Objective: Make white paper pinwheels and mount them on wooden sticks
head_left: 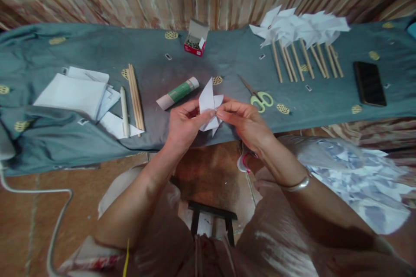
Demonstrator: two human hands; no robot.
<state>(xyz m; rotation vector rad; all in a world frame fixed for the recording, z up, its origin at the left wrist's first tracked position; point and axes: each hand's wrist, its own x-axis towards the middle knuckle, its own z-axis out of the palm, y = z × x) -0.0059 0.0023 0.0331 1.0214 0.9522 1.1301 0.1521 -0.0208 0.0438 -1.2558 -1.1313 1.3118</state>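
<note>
A white paper pinwheel (207,97) with folded blades is held up between both hands, above the front edge of the cloth-covered table. My left hand (186,122) grips its left side, thumb pressed near the middle. Fingers of my right hand (245,120) pinch together at the pinwheel's centre; whether a pin is between them is too small to tell. Behind my left hand lies a tube (178,93) with a green label. To the right of the pinwheel rest scissors (260,97) with light green handles. A small red box (194,47) of metal pins stands open farther back.
Several finished pinwheels (302,26) on wooden sticks lie at the back right, near a black phone (369,83). On the left are paper sheets (73,93), wooden sticks (135,99) and a white pen-like stick (124,112). A plastic bag (354,181) holds paper pieces below right.
</note>
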